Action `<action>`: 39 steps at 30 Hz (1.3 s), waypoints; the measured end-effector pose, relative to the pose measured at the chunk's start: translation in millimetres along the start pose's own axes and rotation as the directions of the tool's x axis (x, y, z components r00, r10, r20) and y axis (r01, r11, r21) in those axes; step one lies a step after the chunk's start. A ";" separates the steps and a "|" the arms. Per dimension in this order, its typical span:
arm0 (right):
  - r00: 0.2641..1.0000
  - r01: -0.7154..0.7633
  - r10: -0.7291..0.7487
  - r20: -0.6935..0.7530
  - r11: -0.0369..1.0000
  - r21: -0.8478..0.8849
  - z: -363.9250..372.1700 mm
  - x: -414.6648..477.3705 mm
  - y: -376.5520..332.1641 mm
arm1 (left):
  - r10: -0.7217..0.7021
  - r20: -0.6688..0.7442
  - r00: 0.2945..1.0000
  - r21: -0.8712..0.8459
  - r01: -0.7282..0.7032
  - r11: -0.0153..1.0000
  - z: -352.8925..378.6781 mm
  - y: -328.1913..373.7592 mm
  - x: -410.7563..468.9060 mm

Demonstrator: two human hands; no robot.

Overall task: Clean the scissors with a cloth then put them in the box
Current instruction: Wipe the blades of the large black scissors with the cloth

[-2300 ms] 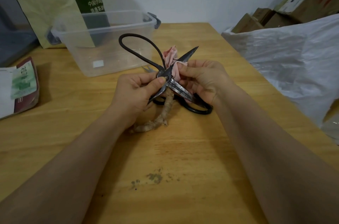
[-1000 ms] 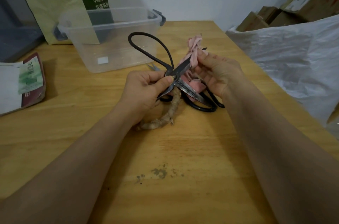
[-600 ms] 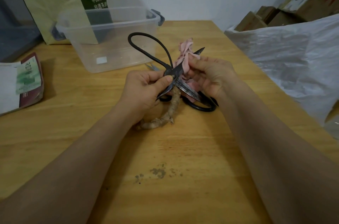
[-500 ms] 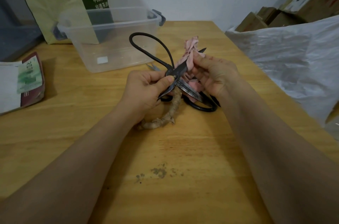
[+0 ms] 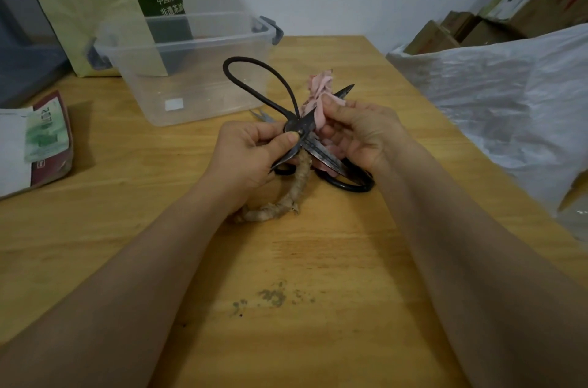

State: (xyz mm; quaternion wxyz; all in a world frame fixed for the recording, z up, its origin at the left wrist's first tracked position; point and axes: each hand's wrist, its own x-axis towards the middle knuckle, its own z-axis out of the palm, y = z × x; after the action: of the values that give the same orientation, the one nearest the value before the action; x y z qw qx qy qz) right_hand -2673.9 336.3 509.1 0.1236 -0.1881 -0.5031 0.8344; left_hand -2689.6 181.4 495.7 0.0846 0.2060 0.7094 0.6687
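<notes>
On the wooden table [image 5: 318, 260] the clear plastic box [image 5: 197, 82] stands at the far left, open at the top and, as far as I can see, with no scissors in it, so I judge that the task is in its first step, the wiping. Both forearms reach forward and meet over the middle of the table. The left hand [image 5: 251, 155] holds the scissors [image 5: 295, 126] just above the table, near the box, with thumb and fingers pinching at the pivot and the blades spread open. The right hand [image 5: 366, 130] grips the pink cloth [image 5: 319, 85] and folds it around the upper blade, whose tip [image 5: 348, 89] sticks out beyond the fingers. The next move, I think, calls for sliding the cloth along the blade with the fingers away from the edge, then closing the blades before the scissors go into the box.
</notes>
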 end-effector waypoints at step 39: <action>0.994 -0.011 0.015 0.110 1.000 -0.028 13.0 -20.6 -2.1 | 0.668 -0.232 0.707 0.658 -0.392 0.643 -55.3 4.7 10.8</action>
State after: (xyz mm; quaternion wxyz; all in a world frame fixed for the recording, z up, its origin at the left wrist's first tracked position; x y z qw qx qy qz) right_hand -2661.1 318.8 520.3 0.0877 -0.1467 -0.5193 0.8373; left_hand -2720.4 135.3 507.1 -0.3553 0.2633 0.7757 0.4502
